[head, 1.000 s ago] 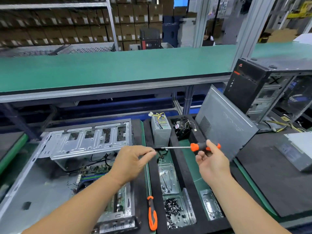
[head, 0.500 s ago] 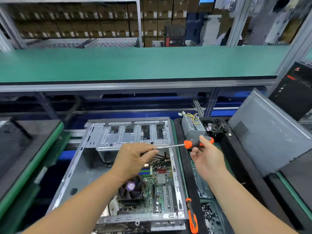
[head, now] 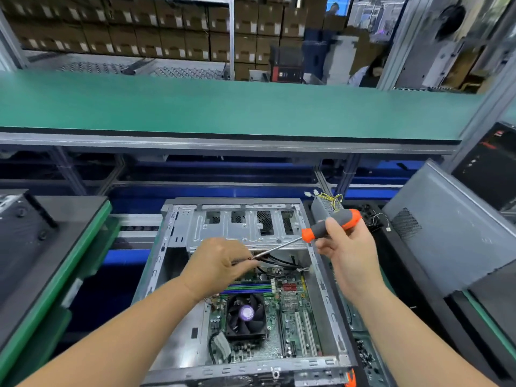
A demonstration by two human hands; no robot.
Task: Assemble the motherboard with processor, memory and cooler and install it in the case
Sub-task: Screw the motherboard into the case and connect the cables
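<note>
View has swung left since a second ago: the case (head: 245,286) went from 8 o'clock to centre-bottom, motherboard (head: 282,308) and cooler (head: 245,317) now fully visible, while the parts tray slid off toward 4 o'clock. Screwdriver (head: 321,231), level before, now tilts with its handle up toward 2 o'clock and tip down toward 8 o'clock over the case. Right hand (head: 346,247) sits higher on the handle; left hand (head: 220,263), still pinching the tip end, has dropped lower above the board.
</note>
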